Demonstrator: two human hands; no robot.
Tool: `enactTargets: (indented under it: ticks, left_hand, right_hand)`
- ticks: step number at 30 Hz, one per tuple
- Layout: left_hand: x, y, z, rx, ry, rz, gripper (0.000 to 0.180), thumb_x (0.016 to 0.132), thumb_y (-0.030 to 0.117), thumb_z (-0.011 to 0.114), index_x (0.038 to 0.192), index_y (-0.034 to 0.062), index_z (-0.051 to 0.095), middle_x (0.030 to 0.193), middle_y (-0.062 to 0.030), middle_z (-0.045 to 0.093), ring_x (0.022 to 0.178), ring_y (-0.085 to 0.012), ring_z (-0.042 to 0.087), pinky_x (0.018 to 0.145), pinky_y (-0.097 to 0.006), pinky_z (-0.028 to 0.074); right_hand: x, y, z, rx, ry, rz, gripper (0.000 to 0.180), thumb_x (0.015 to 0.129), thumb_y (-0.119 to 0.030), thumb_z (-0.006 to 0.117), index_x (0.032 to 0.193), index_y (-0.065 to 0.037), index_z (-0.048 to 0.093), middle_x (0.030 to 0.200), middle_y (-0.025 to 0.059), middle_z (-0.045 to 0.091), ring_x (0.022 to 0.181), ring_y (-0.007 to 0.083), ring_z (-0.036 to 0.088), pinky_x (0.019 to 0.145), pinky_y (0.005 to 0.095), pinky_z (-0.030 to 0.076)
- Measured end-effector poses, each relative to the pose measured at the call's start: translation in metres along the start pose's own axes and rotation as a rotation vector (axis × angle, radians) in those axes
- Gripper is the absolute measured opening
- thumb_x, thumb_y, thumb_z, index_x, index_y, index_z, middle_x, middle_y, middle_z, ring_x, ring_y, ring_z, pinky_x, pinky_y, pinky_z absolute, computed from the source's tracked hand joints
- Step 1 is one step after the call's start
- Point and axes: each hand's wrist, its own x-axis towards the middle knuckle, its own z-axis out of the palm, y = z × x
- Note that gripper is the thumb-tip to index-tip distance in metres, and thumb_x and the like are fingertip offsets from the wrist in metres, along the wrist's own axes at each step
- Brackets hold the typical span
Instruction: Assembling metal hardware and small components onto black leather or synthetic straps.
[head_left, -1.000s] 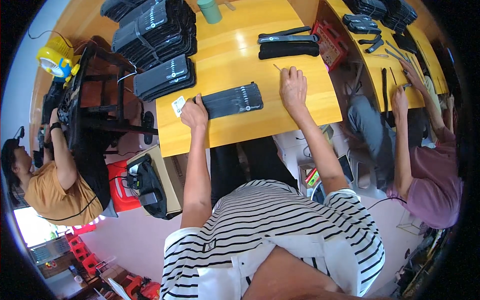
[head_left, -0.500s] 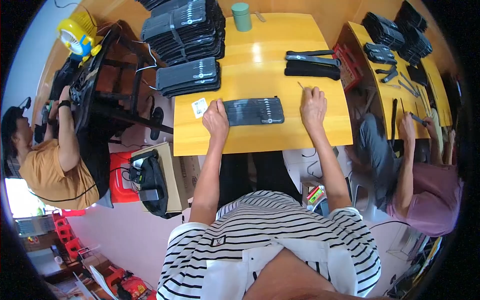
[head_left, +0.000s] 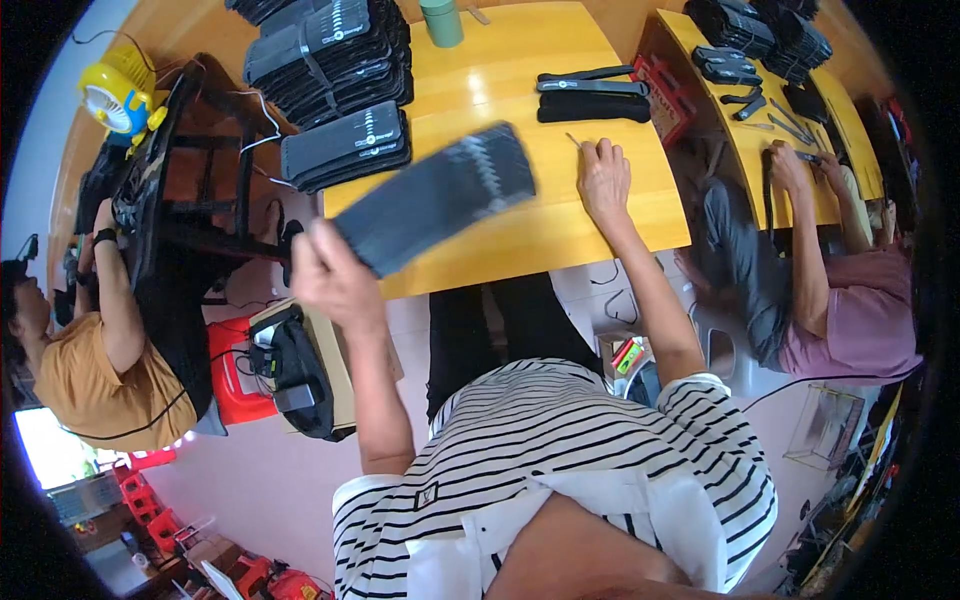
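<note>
My blurred left hand (head_left: 335, 280) grips one end of a black pouch (head_left: 440, 200), raised over the bench's (head_left: 500, 250) near left corner, which they hide; the pouch's pale markings smear. Toward the right edge, my right hand (head_left: 605, 180) is curled around a thin stick (head_left: 573, 139), mostly concealed. Farther, the tall pouch pile (head_left: 330, 70) and green canister (head_left: 441, 25) are cropped on top.

black sleeve (head_left: 440, 195): flat, oblong, blurred, pale print at its 2 o'clock end; held up by its 8 o'clock end, tilted | thin stick (head_left: 573, 139): brownish, partly hidden in grasp, tip toward 10 o'clock
</note>
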Motion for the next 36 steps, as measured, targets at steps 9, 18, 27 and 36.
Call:
enactTargets:
  ticks: [9, 18, 27, 36]
  left_hand:
    - [-0.021, -0.047, -0.025, -0.047, -0.007, -0.180, 0.033, 0.091, 0.014, 0.049, 0.064, -0.0011, 0.038, 0.056, -0.0006, 0.031, 0.057, -0.0066, 0.030, 0.047, -0.025, 0.029]
    - [-0.050, -0.063, -0.014, -0.443, -0.131, -0.459, 0.032, 0.093, 0.022, 0.045, 0.073, -0.0022, 0.050, 0.064, -0.0002, 0.042, 0.064, -0.0066, 0.037, 0.056, -0.025, 0.035]
    - [-0.057, -0.060, -0.017, -0.559, -0.157, -0.689, 0.026, 0.091, 0.021, 0.052, 0.090, -0.0031, 0.061, 0.077, -0.0031, 0.059, 0.070, -0.0069, 0.051, 0.064, -0.024, 0.044]
    - [-0.054, -0.077, -0.009, -0.641, -0.081, -0.542, 0.018, 0.090, 0.013, 0.052, 0.085, -0.0024, 0.060, 0.075, -0.0001, 0.057, 0.068, -0.0045, 0.047, 0.062, -0.020, 0.041]
  right_hand:
    - [0.005, -0.040, -0.057, 0.105, 0.156, 0.012, 0.034, 0.085, -0.026, 0.052, 0.114, -0.007, 0.053, 0.094, 0.0129, 0.052, 0.089, 0.0254, 0.049, 0.078, 0.0349, 0.037]
    - [0.005, -0.143, -0.112, 1.668, -0.418, 0.665, 0.036, 0.093, -0.027, 0.044, 0.075, 0.000, 0.059, 0.065, -0.0031, 0.056, 0.059, 0.0040, 0.048, 0.058, 0.0200, 0.040]
    - [-0.006, -0.151, -0.102, 1.644, -0.323, 0.561, 0.036, 0.093, -0.030, 0.047, 0.074, -0.002, 0.059, 0.064, -0.0012, 0.057, 0.057, 0.0046, 0.049, 0.055, 0.0197, 0.040]
    - [-0.008, -0.152, -0.103, 1.617, -0.202, 0.534, 0.037, 0.092, -0.028, 0.047, 0.072, 0.001, 0.058, 0.061, -0.0026, 0.055, 0.055, 0.0054, 0.044, 0.052, 0.0228, 0.037]
